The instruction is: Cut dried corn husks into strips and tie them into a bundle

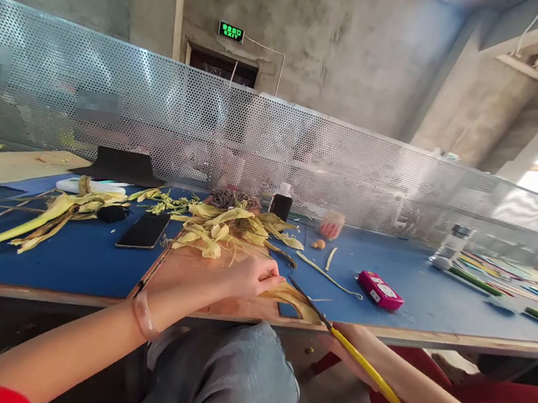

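Left hand: the left hand (250,276) is out over the near edge of the bench, fingers pinched together on one end of a dried husk strip (295,300), pressing it down on the wooden board (187,273) under the palm.
Right hand: the right hand (352,352) sits lower and to the right, just below the bench edge, wrapped around the yellow handle of a yellow-handled tool (352,352); its dark tip runs up and left and meets the strip just right of the left fingertips.
Husk strip: pale yellow, lying between the two hands, one end under the left fingers, the other end free at the bench edge.
Tool type: blade or scissors, too thin here to tell.
Wrist: a pale bangle (145,314) rides on the left wrist.
Beyond the left hand: a heap of husks (229,226) is piled just past the knuckles.
Left of the left hand: a dark phone (143,230) lies flat, and further out a long bundle of husk leaves (49,212).
Right of the hands: a pink box (380,290) rests on the blue bench top (419,278), well apart from both hands.
Far side: a dark bottle (280,204) and a perforated metal screen (258,139) stand behind the heap.
Below: a grey-trousered knee (232,378) fills the space between the forearms.
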Demonstrator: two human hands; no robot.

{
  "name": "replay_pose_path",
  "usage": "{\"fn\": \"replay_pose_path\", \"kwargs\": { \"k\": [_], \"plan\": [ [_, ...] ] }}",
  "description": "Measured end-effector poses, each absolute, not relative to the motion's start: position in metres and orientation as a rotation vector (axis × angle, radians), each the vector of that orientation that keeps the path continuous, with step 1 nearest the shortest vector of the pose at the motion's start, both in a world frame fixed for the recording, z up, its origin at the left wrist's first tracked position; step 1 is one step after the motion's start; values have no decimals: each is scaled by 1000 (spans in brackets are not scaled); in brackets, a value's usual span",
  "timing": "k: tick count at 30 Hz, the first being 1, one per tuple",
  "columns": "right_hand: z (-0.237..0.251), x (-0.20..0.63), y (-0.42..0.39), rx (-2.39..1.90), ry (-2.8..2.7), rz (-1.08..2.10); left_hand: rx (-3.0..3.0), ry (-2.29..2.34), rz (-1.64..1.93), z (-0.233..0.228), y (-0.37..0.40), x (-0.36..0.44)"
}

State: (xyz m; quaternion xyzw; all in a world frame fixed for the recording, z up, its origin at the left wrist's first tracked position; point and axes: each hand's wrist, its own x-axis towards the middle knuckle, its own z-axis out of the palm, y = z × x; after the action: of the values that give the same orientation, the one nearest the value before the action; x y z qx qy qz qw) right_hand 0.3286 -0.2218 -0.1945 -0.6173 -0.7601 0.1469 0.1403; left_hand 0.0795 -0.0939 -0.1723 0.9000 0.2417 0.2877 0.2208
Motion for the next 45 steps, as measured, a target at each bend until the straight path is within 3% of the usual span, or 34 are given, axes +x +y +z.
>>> {"fn": "replay_pose_path", "kwargs": {
  "k": [9,17,45],
  "plan": [
    [-204,322,-210,-2014,-2051,387,2427,679,842,-172,-91,80],
    [-201,333,-211,-1957,-1878,611,2423,804,1116,-164,-75,61],
    [-173,310,-182,-1891,-2132,358,2447,839,1161,-163,-58,36]
  ]
}}
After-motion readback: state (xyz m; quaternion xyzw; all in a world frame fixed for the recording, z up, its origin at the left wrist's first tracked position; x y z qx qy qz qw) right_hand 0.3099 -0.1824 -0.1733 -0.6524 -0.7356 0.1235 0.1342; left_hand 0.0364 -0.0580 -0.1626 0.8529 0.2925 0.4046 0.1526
